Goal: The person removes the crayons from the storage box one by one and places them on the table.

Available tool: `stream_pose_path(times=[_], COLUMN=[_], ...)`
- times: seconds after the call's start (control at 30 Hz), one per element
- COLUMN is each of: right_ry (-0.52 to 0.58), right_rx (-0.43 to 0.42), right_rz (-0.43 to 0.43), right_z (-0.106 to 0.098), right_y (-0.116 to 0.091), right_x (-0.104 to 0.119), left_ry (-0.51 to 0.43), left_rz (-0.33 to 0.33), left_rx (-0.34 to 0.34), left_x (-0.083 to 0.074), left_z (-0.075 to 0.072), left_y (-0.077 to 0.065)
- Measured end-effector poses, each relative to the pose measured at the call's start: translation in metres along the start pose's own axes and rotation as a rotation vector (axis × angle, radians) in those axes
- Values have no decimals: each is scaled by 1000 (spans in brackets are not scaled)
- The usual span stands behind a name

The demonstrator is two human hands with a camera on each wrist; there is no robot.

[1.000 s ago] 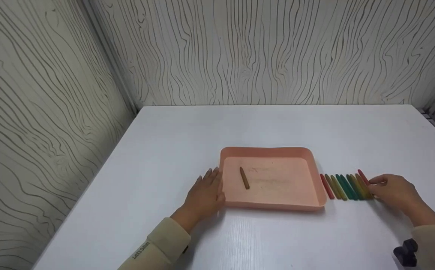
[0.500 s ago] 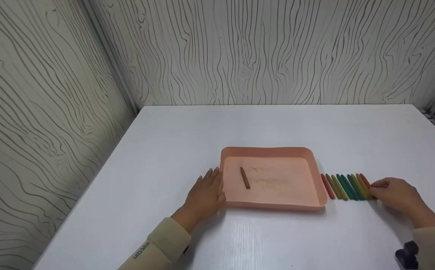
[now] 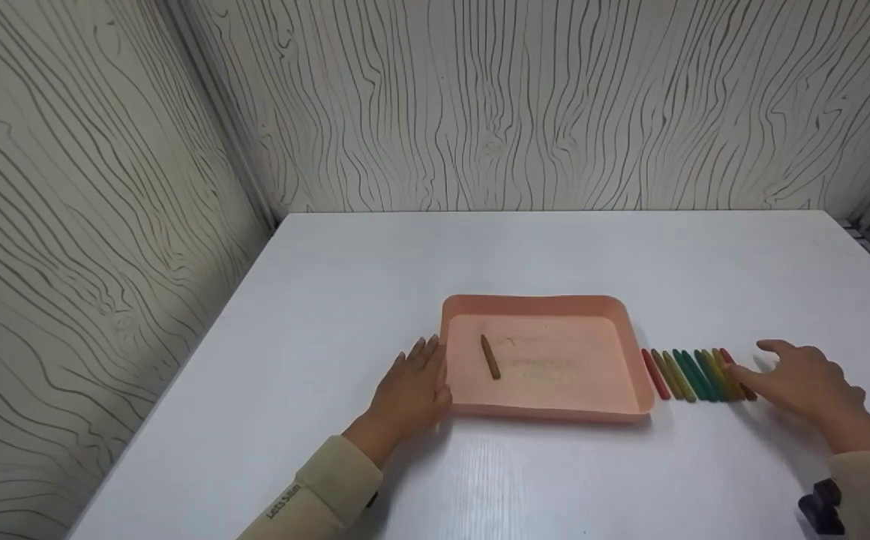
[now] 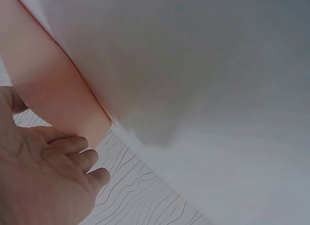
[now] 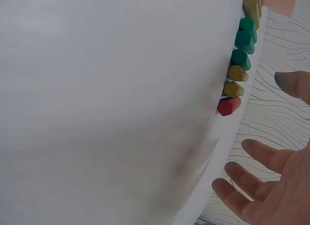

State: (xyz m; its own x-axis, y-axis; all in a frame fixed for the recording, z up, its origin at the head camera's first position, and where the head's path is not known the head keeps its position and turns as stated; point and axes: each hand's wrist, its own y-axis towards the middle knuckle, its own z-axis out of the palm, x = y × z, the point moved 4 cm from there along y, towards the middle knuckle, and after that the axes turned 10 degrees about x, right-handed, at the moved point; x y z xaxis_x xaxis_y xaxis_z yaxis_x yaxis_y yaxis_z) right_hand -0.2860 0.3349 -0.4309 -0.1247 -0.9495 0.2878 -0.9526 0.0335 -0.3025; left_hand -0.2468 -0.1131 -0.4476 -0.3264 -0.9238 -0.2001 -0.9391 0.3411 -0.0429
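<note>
My left hand [image 3: 406,390] rests against the left wall of a shallow pink tray [image 3: 547,411], its fingers fairly straight along the side. Inside the tray lies one brown crayon [image 3: 490,357], slanted, near the left end. To the right of the tray a row of several crayons lies side by side: red, yellow-brown, green [image 3: 699,375], yellow and, at the right end, another red crayon [image 5: 229,106]. My right hand [image 3: 802,379] is spread over that right end, thumb and fingers apart with nothing between them. Its thumb overlaps the last red crayon in the head view.
All of this lies on a white table [image 3: 375,262]. Patterned panels [image 3: 540,105] rise behind it and at the left. Faint smudges mark the tray floor. A small black object [image 3: 821,506] sits by the right sleeve.
The right hand set the end red crayon straight against the row, then let go and spread its fingers. The left hand and the tray have stayed in place.
</note>
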Motion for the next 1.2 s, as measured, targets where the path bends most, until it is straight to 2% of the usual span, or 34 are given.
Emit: stream_pose_path(times=[0.2, 0.57, 0.83, 1.2], right_ry=[-21, -37, -57, -46], right_rx=[-52, -124, -135, -154], right_rz=[6, -71, -152, -249], right_z=[-8, -26, -31, -22], right_y=[0, -4, 0, 7], right_x=[5, 32, 62, 116], left_ry=[6, -10, -8, 11], left_rz=[2, -9, -3, -12], left_rx=[2, 16, 13, 17], left_x=[0, 1, 1, -1], left_z=[-1, -1, -1, -2], left_y=[0, 0, 0, 1])
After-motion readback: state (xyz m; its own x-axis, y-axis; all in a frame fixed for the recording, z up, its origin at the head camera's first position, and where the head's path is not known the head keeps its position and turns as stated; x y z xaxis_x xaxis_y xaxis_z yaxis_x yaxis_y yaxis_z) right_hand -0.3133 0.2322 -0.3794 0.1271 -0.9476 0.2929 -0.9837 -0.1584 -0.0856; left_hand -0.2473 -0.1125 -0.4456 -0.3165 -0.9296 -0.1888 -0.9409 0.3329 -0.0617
